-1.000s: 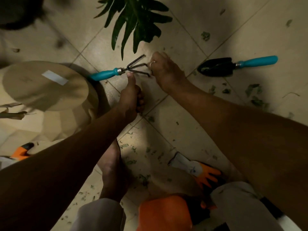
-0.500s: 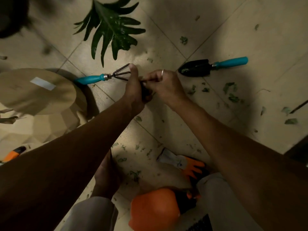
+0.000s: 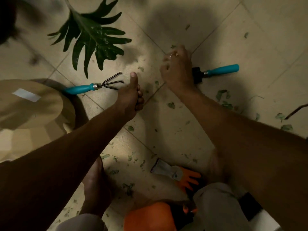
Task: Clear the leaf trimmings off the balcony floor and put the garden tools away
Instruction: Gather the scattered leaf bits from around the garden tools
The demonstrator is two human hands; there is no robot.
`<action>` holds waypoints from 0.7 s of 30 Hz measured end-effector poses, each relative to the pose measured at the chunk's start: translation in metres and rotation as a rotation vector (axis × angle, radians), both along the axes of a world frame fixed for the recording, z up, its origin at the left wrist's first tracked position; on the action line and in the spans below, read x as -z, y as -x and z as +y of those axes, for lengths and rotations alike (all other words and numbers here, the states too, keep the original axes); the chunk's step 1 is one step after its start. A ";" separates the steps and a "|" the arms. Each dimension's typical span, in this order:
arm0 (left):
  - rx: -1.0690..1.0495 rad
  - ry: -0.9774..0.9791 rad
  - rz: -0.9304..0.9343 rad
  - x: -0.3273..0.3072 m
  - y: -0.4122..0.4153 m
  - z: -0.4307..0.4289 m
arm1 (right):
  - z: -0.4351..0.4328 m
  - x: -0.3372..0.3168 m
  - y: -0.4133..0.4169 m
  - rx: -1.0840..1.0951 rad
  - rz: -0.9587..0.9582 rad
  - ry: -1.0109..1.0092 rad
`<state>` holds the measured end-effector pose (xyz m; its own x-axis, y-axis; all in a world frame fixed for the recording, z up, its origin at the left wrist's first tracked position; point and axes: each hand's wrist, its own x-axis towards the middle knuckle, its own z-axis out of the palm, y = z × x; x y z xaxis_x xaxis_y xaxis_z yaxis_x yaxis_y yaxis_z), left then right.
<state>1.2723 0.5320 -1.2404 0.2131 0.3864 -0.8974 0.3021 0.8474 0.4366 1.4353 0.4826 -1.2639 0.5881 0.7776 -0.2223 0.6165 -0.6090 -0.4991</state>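
Observation:
Small green leaf trimmings (image 3: pixel 171 105) lie scattered over the beige floor tiles. A teal-handled hand rake (image 3: pixel 93 86) lies on the floor at the left, and a teal-handled trowel (image 3: pixel 221 70) lies at the right. My left hand (image 3: pixel 130 95) hovers just right of the rake's prongs, fingers curled into a fist, thumb straight out; what it holds is hidden. My right hand (image 3: pixel 178 69) reaches over the trowel's black blade and covers most of it. Its fingers are curled and motion-blurred, close to a leaf bit on the floor.
A beige faceted pot (image 3: pixel 31 105) stands at the left, touching the rake's handle. A large dark plant leaf (image 3: pixel 95 35) hangs over the floor at the top. An orange-and-grey glove (image 3: pixel 180 174) and an orange object (image 3: pixel 150 217) lie near my knees and bare foot (image 3: pixel 96 184).
My hands met half a second ago, the right passing something to the left. They have since parted: the right moved away over the trowel blade, the left stays fisted by the rake.

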 end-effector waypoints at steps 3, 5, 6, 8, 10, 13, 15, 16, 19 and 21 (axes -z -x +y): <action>0.035 -0.003 -0.023 0.011 0.004 -0.002 | 0.015 0.027 -0.031 -0.116 -0.175 0.196; 0.053 0.000 -0.004 0.017 0.006 -0.002 | 0.017 0.032 -0.037 -0.189 -0.242 0.182; 0.061 -0.004 0.011 0.019 0.007 -0.003 | 0.018 0.032 -0.038 -0.228 -0.302 0.156; 0.066 -0.009 0.034 0.023 0.008 -0.005 | 0.021 0.031 -0.039 -0.219 -0.238 0.122; 0.042 -0.003 0.043 0.023 0.008 -0.008 | 0.021 0.027 -0.033 -0.220 -0.078 0.136; -0.001 -0.007 0.043 0.014 0.003 -0.014 | 0.012 0.006 -0.014 -0.035 0.242 0.002; -0.004 -0.007 0.028 0.004 -0.004 -0.018 | -0.005 -0.014 0.005 0.129 0.573 -0.101; 0.002 -0.009 0.021 0.000 -0.007 -0.019 | -0.015 -0.025 0.015 0.147 0.667 -0.129; 0.017 -0.008 -0.020 -0.005 -0.015 -0.024 | -0.043 -0.049 0.037 0.151 0.788 -0.163; 0.012 -0.014 -0.037 -0.006 -0.019 -0.029 | -0.058 -0.057 0.045 0.200 0.821 -0.191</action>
